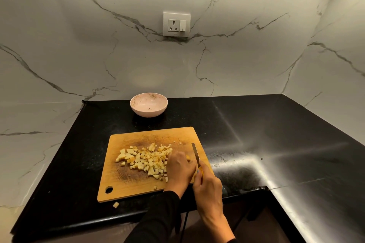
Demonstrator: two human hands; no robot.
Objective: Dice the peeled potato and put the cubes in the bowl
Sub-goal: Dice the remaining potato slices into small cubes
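Wooden and worn, our cutting board lies low in the centre of the head view, on the black countertop. A heap of pale potato cubes covers its middle, with a few strays toward the board's upper right and one stray cube off the board on the counter, just below its lower left edge.

Our left hand rests at the right end of the heap, fingers bent down over a last potato piece that peeks out beside the knuckles; whether we actually pinch it we cannot tell, as the fingertips are hidden. Our right hand, just right of it, curls closed around the yellow handle of the knife, whose narrow blade points up the frame, close beside the left hand and over the board's right edge.

Above the board, near the marble wall, stands the pink bowl, well apart from the heap; we see no cubes in it. A white wall socket sits higher up in the centre.
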